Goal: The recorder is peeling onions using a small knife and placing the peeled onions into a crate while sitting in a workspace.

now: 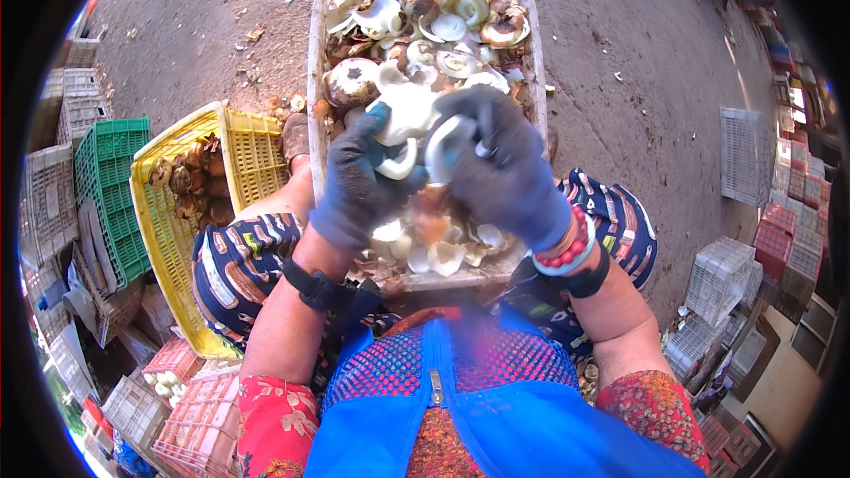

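Both my hands wear dark gloves with blue cuffs and are raised over a pale rectangular tub (316,44). My left hand (359,177) is closed on a curved white onion layer (400,162), its thumb side against a larger white piece (412,112). Close beside it, my right hand (505,155) is smeared by motion, its fingers bent round another curved white onion layer (440,149). The fingertips of both hands are partly hidden. Below them the tub holds white and greenish onion layers (450,28), brown skins and a rounder, brown-patched onion (352,81).
At my left leg leans a yellow crate (252,155) with brown, round onion-like things (199,179) in it. Green (111,181), white and red crates stack at the left; a pink crate (199,420) is lower left. More crates (722,279) line the right. Scraps lie on the ground.
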Tool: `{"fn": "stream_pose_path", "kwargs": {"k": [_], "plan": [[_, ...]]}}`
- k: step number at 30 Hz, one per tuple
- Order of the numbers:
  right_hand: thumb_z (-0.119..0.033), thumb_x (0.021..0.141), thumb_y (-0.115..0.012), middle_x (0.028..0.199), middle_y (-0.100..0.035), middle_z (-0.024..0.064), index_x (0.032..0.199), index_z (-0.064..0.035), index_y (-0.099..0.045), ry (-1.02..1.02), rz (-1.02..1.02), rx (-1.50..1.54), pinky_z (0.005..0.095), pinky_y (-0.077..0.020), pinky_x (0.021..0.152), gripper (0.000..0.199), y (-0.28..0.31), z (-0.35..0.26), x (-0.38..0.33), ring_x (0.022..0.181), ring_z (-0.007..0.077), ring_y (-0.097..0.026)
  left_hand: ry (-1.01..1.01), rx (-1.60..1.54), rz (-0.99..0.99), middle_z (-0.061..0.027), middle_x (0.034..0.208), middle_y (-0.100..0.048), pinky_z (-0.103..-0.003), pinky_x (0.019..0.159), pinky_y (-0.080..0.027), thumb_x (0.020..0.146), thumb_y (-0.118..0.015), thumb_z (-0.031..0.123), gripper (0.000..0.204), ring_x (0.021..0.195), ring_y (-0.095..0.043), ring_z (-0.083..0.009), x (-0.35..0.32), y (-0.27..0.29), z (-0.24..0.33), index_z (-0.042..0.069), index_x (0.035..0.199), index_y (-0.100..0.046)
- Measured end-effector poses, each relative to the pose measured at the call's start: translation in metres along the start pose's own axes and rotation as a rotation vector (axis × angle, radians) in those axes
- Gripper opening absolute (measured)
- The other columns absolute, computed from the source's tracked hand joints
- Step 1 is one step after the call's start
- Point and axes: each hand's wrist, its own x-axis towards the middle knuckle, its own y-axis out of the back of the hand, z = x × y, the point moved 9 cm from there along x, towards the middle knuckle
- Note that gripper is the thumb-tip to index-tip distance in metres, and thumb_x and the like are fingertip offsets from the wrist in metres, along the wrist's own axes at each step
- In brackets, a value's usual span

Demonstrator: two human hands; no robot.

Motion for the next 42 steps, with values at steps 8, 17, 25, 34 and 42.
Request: {"fn": "stream_pose_path", "kwargs": {"k": [8,17,25,34,42], "plan": [[-0.010,0.085,-0.068,0.098,-0.065,0.0077,0.113,0.0015,-0.058,0.159,-0.007,-0.328,0.0261,-0.0514,0.071,0.032,0.001,-0.016,0.001,0.079,0.0105,-0.061,-0.263,0.295,-0.208,-0.0064,0.107,-0.063,-0.029,0.079,-0.053,0.077,-0.068,-0.002,0.041,0.093,-0.061,-0.0136,-0.013,-0.016,0.008,0.003,0.116,-0.055],[-0.022,0.085,-0.068,0.089,-0.064,0.0046,0.111,0.0020,-0.059,-0.264,-0.088,0.079,0.0261,-0.0483,0.066,0.036,0.015,0.050,0.010,0.076,0.0111,-0.058,0.171,-0.070,-0.030,-0.0121,0.105,-0.061,-0.026,0.060,-0.050,0.094,-0.053,0.037,0.045,0.082,-0.063,-0.0227,-0.020,-0.025,-0.008,0.001,0.121,-0.051],[-0.016,0.083,-0.064,0.097,-0.062,0.0081,0.122,0.0008,-0.051,-0.432,-0.146,0.260,0.0271,-0.0518,0.068,0.044,0.016,0.059,-0.001,0.082,0.0131,-0.060,0.180,0.157,-0.029,-0.0126,0.107,-0.061,-0.028,0.068,-0.054,0.093,-0.057,0.037,0.047,0.089,-0.064,-0.0220,-0.030,-0.024,0.005,-0.001,0.121,-0.052],[-0.005,0.082,-0.066,0.115,-0.057,0.0174,0.126,0.0023,-0.039,0.287,-0.007,-0.328,0.0346,-0.0523,0.084,0.053,0.012,0.003,0.002,0.102,0.0222,-0.061,0.040,0.015,-0.123,-0.0129,0.120,-0.055,-0.032,0.080,-0.056,0.086,-0.063,0.022,0.054,0.098,-0.062,-0.0222,-0.022,-0.030,0.012,-0.001,0.131,-0.045],[-0.005,0.077,-0.070,0.108,-0.059,0.0205,0.123,0.0011,-0.041,0.495,0.008,-0.629,0.0356,-0.0519,0.083,0.054,-0.002,-0.008,-0.009,0.096,0.0260,-0.064,-0.017,0.515,-0.105,-0.0103,0.107,-0.061,-0.024,0.061,-0.054,0.084,-0.060,0.014,0.053,0.076,-0.063,-0.0140,-0.022,-0.025,0.018,0.002,0.134,-0.045]]}}
